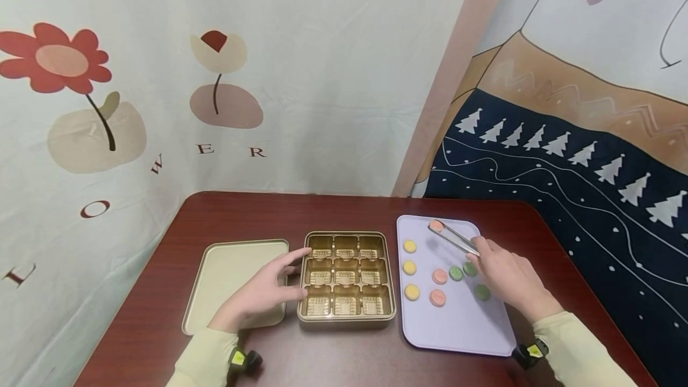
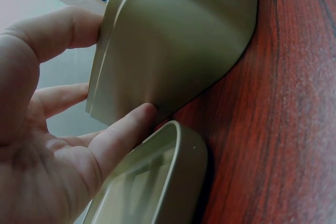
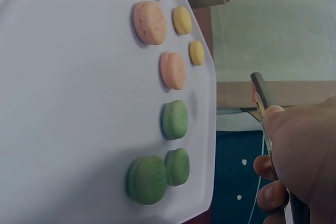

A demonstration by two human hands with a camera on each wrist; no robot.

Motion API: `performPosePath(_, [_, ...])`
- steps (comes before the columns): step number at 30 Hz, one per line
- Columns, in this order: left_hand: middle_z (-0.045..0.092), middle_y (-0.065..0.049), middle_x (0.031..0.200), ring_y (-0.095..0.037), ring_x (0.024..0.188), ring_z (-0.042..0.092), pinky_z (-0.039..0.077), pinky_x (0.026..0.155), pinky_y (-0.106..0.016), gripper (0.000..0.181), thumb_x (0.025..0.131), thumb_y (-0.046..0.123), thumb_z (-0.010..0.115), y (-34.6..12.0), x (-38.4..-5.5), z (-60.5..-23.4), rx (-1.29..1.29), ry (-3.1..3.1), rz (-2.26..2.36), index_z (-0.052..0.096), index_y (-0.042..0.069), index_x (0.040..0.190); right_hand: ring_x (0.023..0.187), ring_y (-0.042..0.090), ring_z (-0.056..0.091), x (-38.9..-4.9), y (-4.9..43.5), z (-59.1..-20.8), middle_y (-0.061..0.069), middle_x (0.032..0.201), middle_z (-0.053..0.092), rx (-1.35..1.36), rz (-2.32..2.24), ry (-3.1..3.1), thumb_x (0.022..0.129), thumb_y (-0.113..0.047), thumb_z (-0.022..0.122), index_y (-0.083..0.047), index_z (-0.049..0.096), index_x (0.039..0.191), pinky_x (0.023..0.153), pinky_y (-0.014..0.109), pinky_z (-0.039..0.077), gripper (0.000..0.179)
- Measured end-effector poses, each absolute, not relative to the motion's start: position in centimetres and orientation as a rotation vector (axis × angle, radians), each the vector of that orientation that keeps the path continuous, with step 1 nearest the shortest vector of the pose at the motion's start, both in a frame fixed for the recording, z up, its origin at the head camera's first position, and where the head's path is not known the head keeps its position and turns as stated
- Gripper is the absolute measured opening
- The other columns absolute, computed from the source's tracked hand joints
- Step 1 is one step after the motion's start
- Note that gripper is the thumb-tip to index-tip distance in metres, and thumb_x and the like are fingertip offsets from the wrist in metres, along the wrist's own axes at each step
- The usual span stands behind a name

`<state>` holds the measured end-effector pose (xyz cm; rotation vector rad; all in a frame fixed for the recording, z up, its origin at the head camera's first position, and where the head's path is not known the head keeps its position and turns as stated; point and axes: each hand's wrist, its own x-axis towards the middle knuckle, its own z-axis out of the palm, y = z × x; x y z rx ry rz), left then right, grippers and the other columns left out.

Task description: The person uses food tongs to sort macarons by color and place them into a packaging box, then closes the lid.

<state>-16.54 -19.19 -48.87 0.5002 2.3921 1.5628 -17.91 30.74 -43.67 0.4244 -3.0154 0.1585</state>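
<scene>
In the head view, my right hand (image 1: 507, 272) grips metal tongs (image 1: 455, 240) above the far part of a lilac tray (image 1: 448, 330). A pink macaron (image 1: 436, 225) sits between the tong tips, mostly hidden by them in the right wrist view. My left hand (image 1: 258, 286) touches the left side of a gold tin box (image 1: 346, 319) with extended fingertips and thumb. Its nine-compartment insert holds nothing. On the tray lie yellow macarons (image 1: 409, 267) in a column, two pink macarons (image 1: 438, 298) and green macarons (image 3: 175, 119), some near my right hand.
A pale gold lid (image 1: 231, 267) lies left of the box, partly under my left forearm. The dark red wooden table (image 1: 344, 363) carries everything. Behind it hang printed cloths (image 1: 333, 76), close to the table's far edge.
</scene>
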Motion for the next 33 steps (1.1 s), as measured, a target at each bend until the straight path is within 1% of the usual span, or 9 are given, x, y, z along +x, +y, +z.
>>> performPosePath(5, [0.045,-0.026,0.158,-0.053,0.138,0.049,0.040,0.114,-0.069,0.090,0.084,0.015,0.084,-19.3,-16.6,-49.0,0.505,2.401,1.558,0.039,0.008,0.162,0.078,0.019,0.061,-18.0,30.6,-43.4,0.016,0.111,0.070,0.431,0.164,-3.002,0.101,-0.028,0.071,-0.005,0.051,0.134,0.068,0.044,0.063,0.044])
performPosePath(11, [0.045,-0.025,0.158,-0.053,0.138,0.050,0.039,0.115,-0.068,0.090,0.084,0.015,0.085,-19.3,-16.6,-49.1,0.510,2.402,1.560,0.039,0.008,0.161,0.076,0.017,0.060,-17.9,29.9,-43.3,0.012,0.109,0.070,0.463,0.171,-2.995,0.101,-0.028,0.071,-0.008,0.051,0.134,0.065,0.041,0.062,0.044])
performPosePath(16, [0.044,-0.025,0.159,-0.052,0.138,0.049,0.038,0.115,-0.069,0.090,0.084,0.015,0.084,-19.3,-16.6,-49.1,0.505,2.400,1.561,0.039,0.009,0.162,0.071,0.015,0.057,-17.7,28.6,-43.1,0.010,0.103,0.070,0.509,0.139,-2.984,0.100,-0.027,0.072,-0.008,0.054,0.132,0.059,0.035,0.056,0.042])
performPosePath(18, [0.044,-0.024,0.160,-0.052,0.139,0.049,0.038,0.115,-0.070,0.091,0.084,0.015,0.084,-19.2,-16.6,-49.0,0.500,2.395,1.564,0.039,0.009,0.162,0.070,0.016,0.058,-17.7,28.1,-43.0,0.010,0.102,0.071,0.541,0.121,-2.964,0.099,-0.027,0.073,-0.008,0.055,0.131,0.057,0.034,0.054,0.041])
performPosePath(23, [0.044,-0.024,0.160,-0.053,0.139,0.048,0.038,0.115,-0.069,0.091,0.084,0.015,0.084,-19.2,-16.6,-48.9,0.495,2.381,1.573,0.038,0.009,0.162,0.067,0.014,0.059,-17.5,26.8,-43.2,0.009,0.104,0.073,0.639,0.111,-2.882,0.098,-0.027,0.075,-0.011,0.057,0.129,0.055,0.033,0.052,0.039])
performPosePath(26, [0.044,-0.025,0.159,-0.053,0.139,0.048,0.037,0.115,-0.070,0.092,0.084,0.015,0.085,-19.2,-16.6,-48.8,0.497,2.380,1.573,0.038,0.008,0.162,0.062,0.012,0.054,-17.4,26.1,-43.3,0.006,0.103,0.072,0.689,0.109,-2.838,0.098,-0.028,0.075,-0.013,0.057,0.129,0.051,0.029,0.046,0.039])
performPosePath(29, [0.044,-0.025,0.160,-0.053,0.139,0.048,0.037,0.116,-0.070,0.092,0.084,0.015,0.085,-19.2,-16.5,-48.8,0.496,2.382,1.569,0.037,0.007,0.162,0.058,0.009,0.050,-17.3,25.2,-43.3,0.003,0.098,0.070,0.730,0.111,-2.820,0.097,-0.028,0.076,-0.013,0.057,0.127,0.049,0.026,0.041,0.038])
performPosePath(33, [0.044,-0.025,0.159,-0.053,0.139,0.048,0.036,0.116,-0.069,0.092,0.084,0.013,0.084,-19.1,-16.6,-48.8,0.489,2.369,1.580,0.037,0.007,0.162,0.055,0.008,0.046,-17.1,23.8,-43.2,-0.002,0.092,0.067,0.791,0.119,-2.800,0.097,-0.027,0.076,-0.014,0.058,0.123,0.048,0.026,0.041,0.034])
